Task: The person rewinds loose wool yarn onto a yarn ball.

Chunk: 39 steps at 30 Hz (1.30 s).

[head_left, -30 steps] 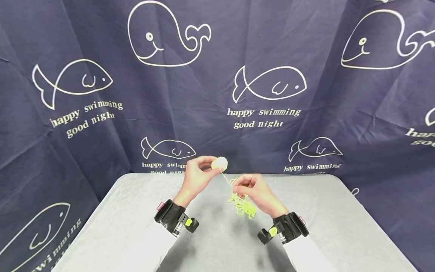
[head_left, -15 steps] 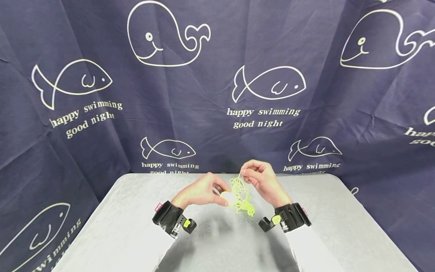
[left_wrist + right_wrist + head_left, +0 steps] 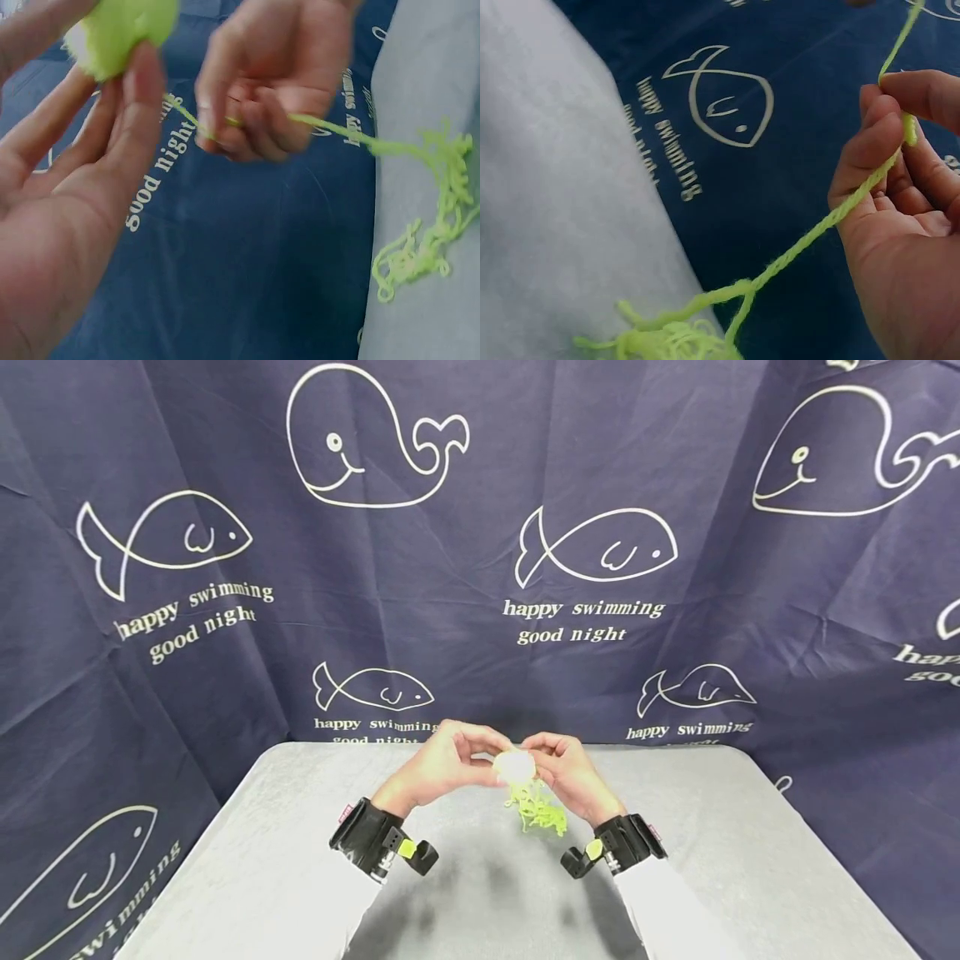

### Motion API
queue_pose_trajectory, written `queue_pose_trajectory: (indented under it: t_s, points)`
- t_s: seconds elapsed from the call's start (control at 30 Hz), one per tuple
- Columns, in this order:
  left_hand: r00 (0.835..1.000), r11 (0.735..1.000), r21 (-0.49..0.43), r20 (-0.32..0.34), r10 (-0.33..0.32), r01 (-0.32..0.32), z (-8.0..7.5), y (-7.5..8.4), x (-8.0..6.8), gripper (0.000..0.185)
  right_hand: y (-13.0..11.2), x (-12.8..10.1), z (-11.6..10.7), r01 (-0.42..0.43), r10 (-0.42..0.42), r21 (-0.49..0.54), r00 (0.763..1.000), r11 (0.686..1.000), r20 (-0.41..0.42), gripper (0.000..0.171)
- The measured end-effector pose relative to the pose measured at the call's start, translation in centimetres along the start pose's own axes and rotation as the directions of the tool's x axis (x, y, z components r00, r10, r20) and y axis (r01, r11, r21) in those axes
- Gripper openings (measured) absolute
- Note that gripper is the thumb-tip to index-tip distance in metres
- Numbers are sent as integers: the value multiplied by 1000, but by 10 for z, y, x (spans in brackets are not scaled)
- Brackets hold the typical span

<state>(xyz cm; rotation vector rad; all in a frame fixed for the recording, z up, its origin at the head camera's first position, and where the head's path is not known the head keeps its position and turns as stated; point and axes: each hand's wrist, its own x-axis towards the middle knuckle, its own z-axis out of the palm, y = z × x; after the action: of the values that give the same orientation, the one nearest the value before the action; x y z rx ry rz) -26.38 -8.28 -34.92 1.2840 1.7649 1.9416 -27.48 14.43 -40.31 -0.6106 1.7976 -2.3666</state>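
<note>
My left hand (image 3: 438,768) holds a small yellow-green ball of yarn (image 3: 515,767) between thumb and fingers, raised over the far part of the table. Close on its right, my right hand (image 3: 573,781) pinches the yarn strand (image 3: 810,236) between thumb and forefinger. In the left wrist view a short taut length runs from the ball (image 3: 124,34) to those fingertips. The strand passes through the right hand and slopes down to a loose tangle of the same yarn (image 3: 542,812) on the table, beneath the hands.
The grey table (image 3: 465,893) ends at its far edge just behind the hands. A dark blue curtain (image 3: 480,568) with white whale and fish drawings hangs behind it. Both wrists wear black straps (image 3: 369,839) with small camera mounts.
Half a second ago the ball was lower and the right hand farther away, pulling the strand up. Now the left hand has risen with the ball and the right hand has come in beside it.
</note>
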Motion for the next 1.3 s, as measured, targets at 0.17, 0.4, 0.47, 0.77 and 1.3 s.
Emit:
queue_pose_trajectory:
  t_s: [0.17,0.4,0.47,0.77,1.3]
  points:
    - [963,981,-181,-270,12,-63,0,0,3,28,9,-6,6,-53,54,-62,998,997,27,13]
    - [807,948,-303,-581,-100,-101,-2,-3,9,27,7,-14,13,-24,47,-268,996,963,78,11]
    - [764,963,-256,-637,-104,-82,-4,-6,10,23,4,-16,14,-8,39,-334,995,943,88,14]
    - [781,946,192,-618,-91,261,-15,-24,1,26,-20,-18,16,154,-102,-419,984,895,144,8]
    - [900,892,272,152,-409,360,-15,-18,-14,29,-35,3,1,116,-86,258,988,959,-124,26]
